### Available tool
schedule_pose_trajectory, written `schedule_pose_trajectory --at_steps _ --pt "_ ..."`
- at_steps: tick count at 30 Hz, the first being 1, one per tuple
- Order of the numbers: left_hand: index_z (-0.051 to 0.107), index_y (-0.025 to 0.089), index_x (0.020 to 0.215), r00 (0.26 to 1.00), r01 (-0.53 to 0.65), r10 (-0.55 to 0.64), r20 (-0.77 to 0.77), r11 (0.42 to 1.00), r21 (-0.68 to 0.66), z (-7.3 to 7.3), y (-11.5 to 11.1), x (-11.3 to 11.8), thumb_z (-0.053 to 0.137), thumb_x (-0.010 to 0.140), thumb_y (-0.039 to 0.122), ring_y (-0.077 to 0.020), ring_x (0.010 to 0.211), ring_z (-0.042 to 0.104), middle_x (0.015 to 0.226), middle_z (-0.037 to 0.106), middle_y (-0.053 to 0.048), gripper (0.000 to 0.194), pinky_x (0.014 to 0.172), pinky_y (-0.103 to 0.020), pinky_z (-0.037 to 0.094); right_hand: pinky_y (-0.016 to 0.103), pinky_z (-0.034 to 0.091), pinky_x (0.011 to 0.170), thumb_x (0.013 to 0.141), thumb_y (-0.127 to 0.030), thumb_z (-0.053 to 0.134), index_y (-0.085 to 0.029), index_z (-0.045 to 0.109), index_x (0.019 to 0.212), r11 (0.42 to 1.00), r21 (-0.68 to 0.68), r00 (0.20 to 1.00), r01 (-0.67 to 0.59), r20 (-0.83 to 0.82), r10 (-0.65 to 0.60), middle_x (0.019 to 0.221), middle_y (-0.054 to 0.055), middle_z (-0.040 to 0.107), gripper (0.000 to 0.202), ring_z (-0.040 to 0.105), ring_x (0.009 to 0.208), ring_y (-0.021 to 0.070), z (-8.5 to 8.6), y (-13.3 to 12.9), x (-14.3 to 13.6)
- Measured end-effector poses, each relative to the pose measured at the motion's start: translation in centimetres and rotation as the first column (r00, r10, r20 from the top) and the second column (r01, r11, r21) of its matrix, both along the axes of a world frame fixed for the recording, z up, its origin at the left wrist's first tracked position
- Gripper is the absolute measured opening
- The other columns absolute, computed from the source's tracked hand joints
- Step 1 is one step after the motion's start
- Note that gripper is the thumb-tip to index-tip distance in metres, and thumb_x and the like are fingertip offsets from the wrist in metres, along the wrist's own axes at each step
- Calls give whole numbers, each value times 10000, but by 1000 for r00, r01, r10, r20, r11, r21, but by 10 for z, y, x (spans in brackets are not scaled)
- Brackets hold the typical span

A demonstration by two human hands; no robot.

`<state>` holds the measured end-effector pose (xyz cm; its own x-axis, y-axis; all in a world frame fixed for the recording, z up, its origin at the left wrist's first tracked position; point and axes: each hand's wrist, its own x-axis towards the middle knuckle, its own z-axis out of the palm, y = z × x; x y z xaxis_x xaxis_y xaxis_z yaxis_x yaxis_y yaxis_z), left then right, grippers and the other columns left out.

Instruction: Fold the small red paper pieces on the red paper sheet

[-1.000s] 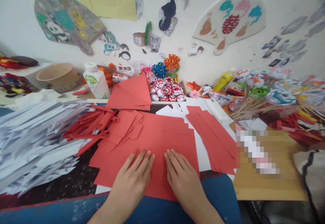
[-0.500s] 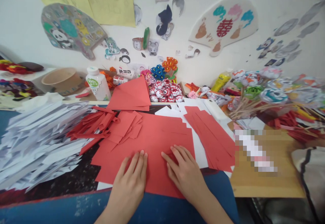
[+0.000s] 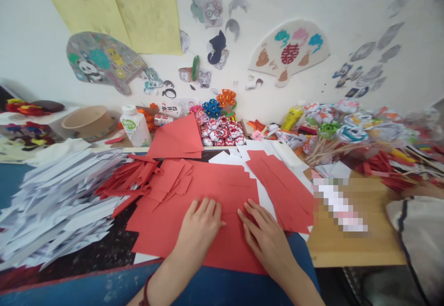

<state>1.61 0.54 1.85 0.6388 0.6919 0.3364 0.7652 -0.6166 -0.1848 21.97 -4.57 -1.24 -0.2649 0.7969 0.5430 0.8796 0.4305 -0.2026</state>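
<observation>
Large red paper sheets (image 3: 166, 225) lie in a layered stack in front of me. On the middle of the stack rests my left hand (image 3: 201, 225), palm down, its fingers bent a little and slightly apart, the thumb pointing right. Just to its right my right hand (image 3: 263, 229) lies on the red paper with its fingers spread. A faint paper edge runs between the two hands. Neither hand shows anything in its grasp. Small red pieces (image 3: 169, 176) lie on the stack's upper left, and long red strips (image 3: 277, 181) are to the right.
White paper strips (image 3: 65, 199) are heaped at the left, beside folded red strips (image 3: 130, 176). Behind stand a white bottle (image 3: 135, 128), a round tan container (image 3: 88, 123) and paper flowers (image 3: 224, 131). At far right, a person's pale sleeve (image 3: 421, 232) is by a wooden board (image 3: 357, 250).
My left hand has slid right, closer to my right hand, and its fingers are more bent. A dark red band now shows on the left wrist. The view has tilted and shifted slightly.
</observation>
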Motion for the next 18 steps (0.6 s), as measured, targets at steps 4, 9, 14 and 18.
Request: schedule_pose_trajectory --at_steps 4,9,14,18 --pt "624 112 964 979 189 -190 -75 982 -23 -3 14 -1 541 887 66 -214 816 572 849 645 -73 122 792 -355 429 365 561 884 963 -202 437 -194 708 953 990 -138 949 41 -305 -82 1091 103 690 271 653 1062 221 10 8 4" --pt "571 151 851 978 199 -203 -40 976 -84 4 21 -4 561 919 227 -214 730 560 794 600 -52 102 674 -335 420 348 556 812 949 -262 460 -208 691 980 974 -223 879 44 -455 -144 1001 78 700 239 675 927 211 26 33 -3" --pt "590 144 852 984 179 -180 -19 983 -41 3 17 -4 481 900 64 -212 696 581 756 614 -51 143 638 -318 425 365 548 848 934 -334 490 -205 677 1066 967 -255 800 -14 -583 -142 1017 80 709 263 675 938 211 25 53 -7" --pt "646 163 916 895 24 92 436 967 -255 5 22 -6 413 954 163 -173 721 625 784 676 -52 236 651 -266 431 329 572 742 920 -436 528 -192 640 1168 932 -313 669 -183 -734 -115 950 77 711 365 688 797 190 26 61 -10"
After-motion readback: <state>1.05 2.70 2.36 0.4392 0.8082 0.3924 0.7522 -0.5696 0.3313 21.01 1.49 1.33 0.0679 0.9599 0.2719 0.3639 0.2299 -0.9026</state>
